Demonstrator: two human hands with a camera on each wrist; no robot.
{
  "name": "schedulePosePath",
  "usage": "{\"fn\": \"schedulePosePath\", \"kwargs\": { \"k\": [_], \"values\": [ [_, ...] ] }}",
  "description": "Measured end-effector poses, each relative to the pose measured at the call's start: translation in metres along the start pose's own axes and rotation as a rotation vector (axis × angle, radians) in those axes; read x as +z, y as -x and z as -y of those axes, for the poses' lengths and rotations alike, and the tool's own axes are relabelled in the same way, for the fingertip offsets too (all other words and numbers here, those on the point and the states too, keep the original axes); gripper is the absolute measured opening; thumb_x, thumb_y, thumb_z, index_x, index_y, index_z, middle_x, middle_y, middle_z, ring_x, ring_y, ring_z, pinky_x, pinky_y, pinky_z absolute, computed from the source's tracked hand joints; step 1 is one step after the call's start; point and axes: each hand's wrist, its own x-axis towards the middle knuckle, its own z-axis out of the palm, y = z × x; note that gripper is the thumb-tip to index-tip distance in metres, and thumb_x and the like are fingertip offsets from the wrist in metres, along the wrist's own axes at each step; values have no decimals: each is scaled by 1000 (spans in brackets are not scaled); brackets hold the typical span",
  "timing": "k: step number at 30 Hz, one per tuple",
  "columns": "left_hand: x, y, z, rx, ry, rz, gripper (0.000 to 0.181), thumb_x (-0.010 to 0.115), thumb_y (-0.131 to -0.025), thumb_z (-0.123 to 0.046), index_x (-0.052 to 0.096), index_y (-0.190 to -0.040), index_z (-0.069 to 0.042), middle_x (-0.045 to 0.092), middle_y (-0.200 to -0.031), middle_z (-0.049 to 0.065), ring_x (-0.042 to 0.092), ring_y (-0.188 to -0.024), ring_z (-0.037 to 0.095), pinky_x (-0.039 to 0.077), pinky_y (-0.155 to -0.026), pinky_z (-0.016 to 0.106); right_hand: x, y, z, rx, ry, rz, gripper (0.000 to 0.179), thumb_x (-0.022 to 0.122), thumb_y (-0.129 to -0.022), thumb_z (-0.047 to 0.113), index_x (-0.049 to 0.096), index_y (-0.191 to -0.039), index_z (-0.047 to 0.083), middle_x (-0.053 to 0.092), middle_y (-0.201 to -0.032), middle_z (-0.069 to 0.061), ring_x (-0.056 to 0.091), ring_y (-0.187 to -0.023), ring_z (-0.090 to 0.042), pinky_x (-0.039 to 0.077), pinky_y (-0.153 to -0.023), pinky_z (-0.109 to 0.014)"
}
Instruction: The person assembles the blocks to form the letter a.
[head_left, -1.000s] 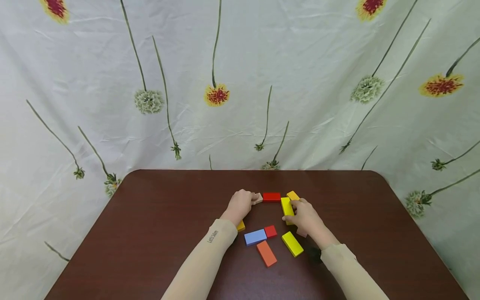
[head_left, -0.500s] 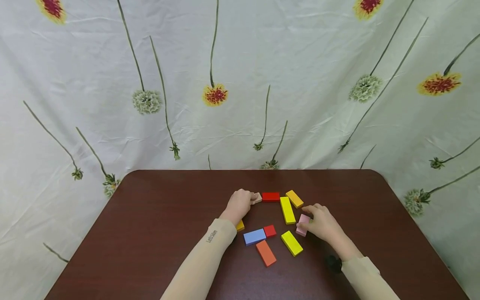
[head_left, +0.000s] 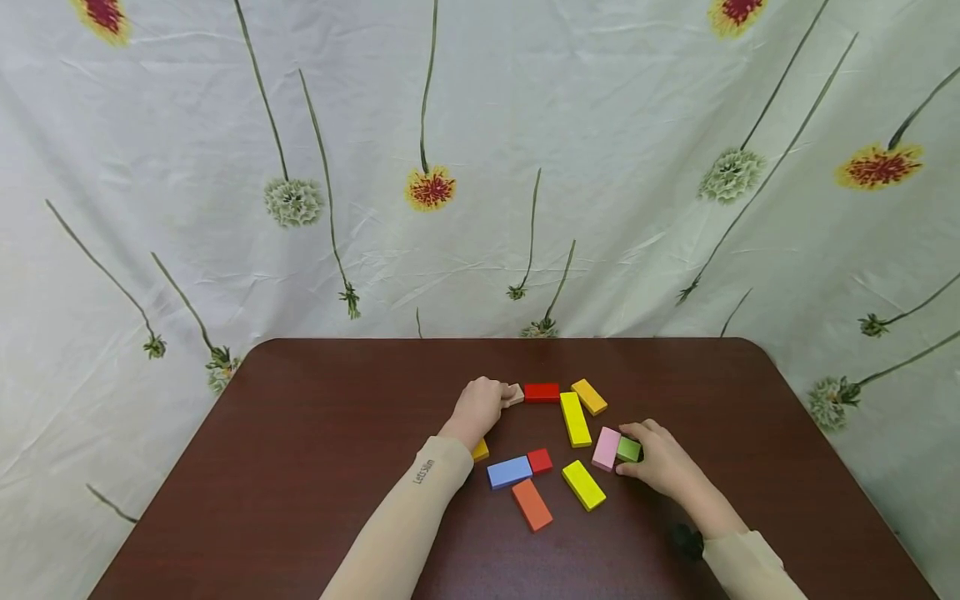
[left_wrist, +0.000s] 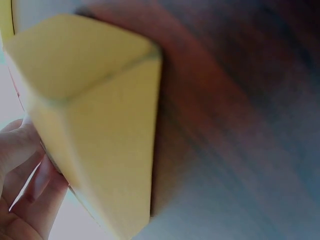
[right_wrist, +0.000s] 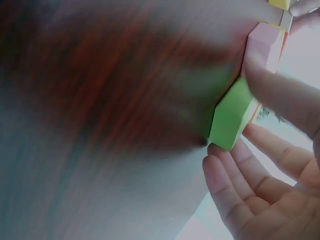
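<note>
My left hand (head_left: 477, 410) pinches a small beige block (head_left: 515, 396) at the left end of a run of colored blocks. Beside its wrist lies an orange-yellow block (head_left: 481, 451), partly hidden by the arm; it looms large in the left wrist view. My right hand (head_left: 658, 457) is spread loosely around a green block (head_left: 629, 450), with thumb and forefinger on opposite sides. In the right wrist view the fingertips are right at the green block's (right_wrist: 231, 117) near end, while the thumb overlaps its far end. A pink block (head_left: 606, 448) stands against the green one.
A red block (head_left: 542, 392), a yellow block (head_left: 575, 419) and an amber block (head_left: 589, 397) lie behind. Nearer are a blue block (head_left: 509, 472), small red block (head_left: 539, 461), orange block (head_left: 532, 505) and second yellow block (head_left: 583, 485). A flowered cloth hangs behind the brown table (head_left: 337, 417).
My right hand has moved right and nearer, from the long yellow block past the pink one to the green one, uncovering the blocks it passed. The left hand has stayed at the beige block.
</note>
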Motion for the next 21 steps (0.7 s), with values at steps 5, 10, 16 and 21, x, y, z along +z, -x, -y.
{"fn": "schedulePosePath", "kwargs": {
  "k": [5,10,16,21],
  "values": [
    [-1,0,0,5,-5,1,26,65,-94,-11,73,-119,-15,76,-98,9,64,-75,22,54,-70,28,-3,-1,-1,48,11,-29,44,80,-79,9,64,-118,-4,65,-101,-15,61,-88,-25,55,-82,-46],
    [-3,0,-1,10,-12,10,27,65,-94,-11,73,-120,-15,76,-102,9,67,-80,24,57,-74,31,-6,-9,3,82,-21,-105,40,78,-82,11,64,-116,-6,66,-106,-20,61,-90,-29,55,-83,-47],
    [-2,0,0,15,-23,4,27,65,-94,-11,73,-119,-15,76,-102,10,68,-82,25,57,-73,31,-1,-25,15,101,-146,-114,43,75,-86,15,61,-120,-5,63,-113,-22,59,-94,-30,55,-85,-45],
    [-1,0,0,9,6,0,26,66,-94,-12,73,-119,-15,76,-101,10,67,-80,24,56,-73,30,8,-31,19,89,-156,-91,43,75,-86,16,60,-121,-5,62,-111,-18,60,-95,-28,56,-84,-43]
  ]
}}
